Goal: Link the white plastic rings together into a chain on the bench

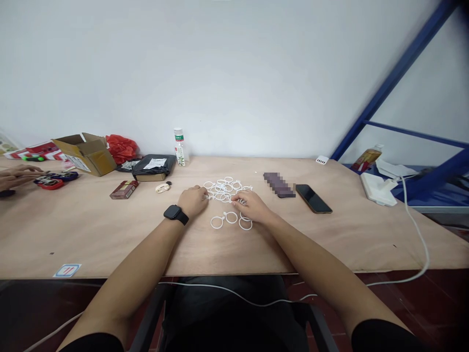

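Fingers [205,194] of left hand [193,200] and right hand [252,205] curled at white rings [224,188]; grip we cannot confirm. Those beyond fingertips overlapped, uncountable; we count three separate rings [231,217] wrist-side.

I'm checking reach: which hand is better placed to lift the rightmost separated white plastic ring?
Probably the right hand: that white plastic ring lies right beside it; the left hand is farther off.

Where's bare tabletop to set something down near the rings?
Free: table left of the left hand, down to the sticker; and right of the right hand, between phone and cable. Crowded: ring pile at both hands; back left around box, black bag, bottle.
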`<action>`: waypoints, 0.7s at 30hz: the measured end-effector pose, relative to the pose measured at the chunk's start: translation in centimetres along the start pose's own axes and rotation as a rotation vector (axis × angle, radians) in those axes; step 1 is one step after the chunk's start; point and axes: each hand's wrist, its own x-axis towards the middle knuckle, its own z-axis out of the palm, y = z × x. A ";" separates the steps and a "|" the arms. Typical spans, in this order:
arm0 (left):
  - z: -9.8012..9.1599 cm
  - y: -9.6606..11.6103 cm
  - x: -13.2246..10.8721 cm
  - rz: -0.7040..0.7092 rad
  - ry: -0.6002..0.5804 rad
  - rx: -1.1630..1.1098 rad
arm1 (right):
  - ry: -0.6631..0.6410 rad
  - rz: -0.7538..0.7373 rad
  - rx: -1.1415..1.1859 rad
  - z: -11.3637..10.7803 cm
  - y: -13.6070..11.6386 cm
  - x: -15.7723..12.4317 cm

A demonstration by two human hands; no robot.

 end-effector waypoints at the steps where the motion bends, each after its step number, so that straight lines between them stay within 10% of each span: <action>1: 0.0 0.1 0.0 -0.001 0.022 -0.011 | -0.001 -0.002 -0.002 0.0 0.0 0.0; 13: -1.2 2.6 -0.4 0.185 0.398 -0.361 | 0.187 -0.035 0.113 -0.1 -0.9 -0.3; 21: -1.2 5.2 -1.5 0.320 0.325 -0.387 | 0.301 -0.110 0.139 0.3 -1.9 -0.5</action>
